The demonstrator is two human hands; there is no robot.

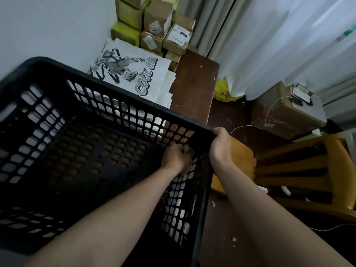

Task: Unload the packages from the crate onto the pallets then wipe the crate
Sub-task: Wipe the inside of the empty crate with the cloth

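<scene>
Black crate (54, 74) low on the left, filling most of that side, open top facing up. Inside, by the right wall near the far corner, left hand (176, 158), curled tight round a small pale cloth (188, 150) and pressing it on the wall's holes. Just outside, right hand (221, 143), gripping the crate's rim at that same corner. Both arms bare, reaching in from below.

Right behind the crate, a white bag (134, 74) with "COOL GIRL" printed on it, lying flat. Beside the bag, a brown wooden board (194, 83). Farther back in the corner, stacked cardboard boxes (158, 22), some with labels.

To the right, a yellow bag (221, 89), a pale curtain (269, 45), another big box (279, 116) with a thin white wire on it, and a yellow wooden chair (308, 170) near the right arm.
</scene>
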